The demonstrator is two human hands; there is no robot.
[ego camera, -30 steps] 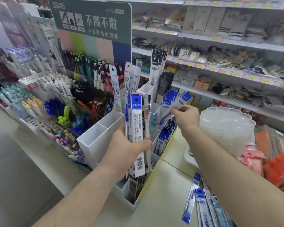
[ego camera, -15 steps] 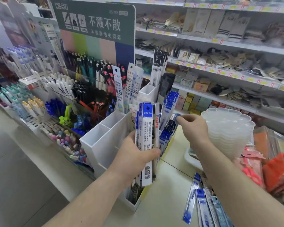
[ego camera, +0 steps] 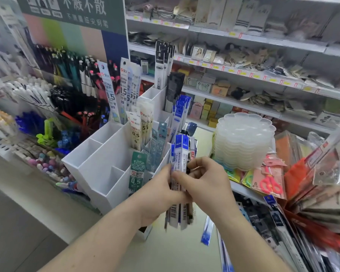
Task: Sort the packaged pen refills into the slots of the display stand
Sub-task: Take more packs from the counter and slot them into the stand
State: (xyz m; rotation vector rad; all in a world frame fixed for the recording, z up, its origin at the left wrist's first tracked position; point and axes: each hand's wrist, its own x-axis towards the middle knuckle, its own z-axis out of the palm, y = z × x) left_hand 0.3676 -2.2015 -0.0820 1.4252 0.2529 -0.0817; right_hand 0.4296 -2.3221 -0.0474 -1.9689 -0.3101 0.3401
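Refill packs (ego camera: 182, 173) stand upright as a bundle in our two hands, low in the middle of the view, just in front of the white display stand (ego camera: 98, 171) and over the pale counter (ego camera: 165, 252). Starting from the left, we see rows of loose pens (ego camera: 47, 107) on a stepped rack, close against the stand's left wall. The stand's left and front slots are open at the top, their thin white edges facing us, and one green pack (ego camera: 136, 171) sticks up from a front slot. Further back, taller packs marked 0.5 fill the rear slots. Our left hand (ego camera: 157, 195) grips the bundle from the left, fingers curled behind it and thumb across the front. Our right hand (ego camera: 206, 183) meets it from the right, thumb and fingertips pinching the packs near their middle; the blue tops rise above both hands and the barcoded ends hang below. To the right, a stack of clear plastic trays (ego camera: 243, 140) stands near the bundle, leaving a narrow strip of counter between. More packs (ego camera: 207, 230) lie flat on the counter below our right wrist, and red scissors (ego camera: 269, 183) in a packet sit at the shelf edge.
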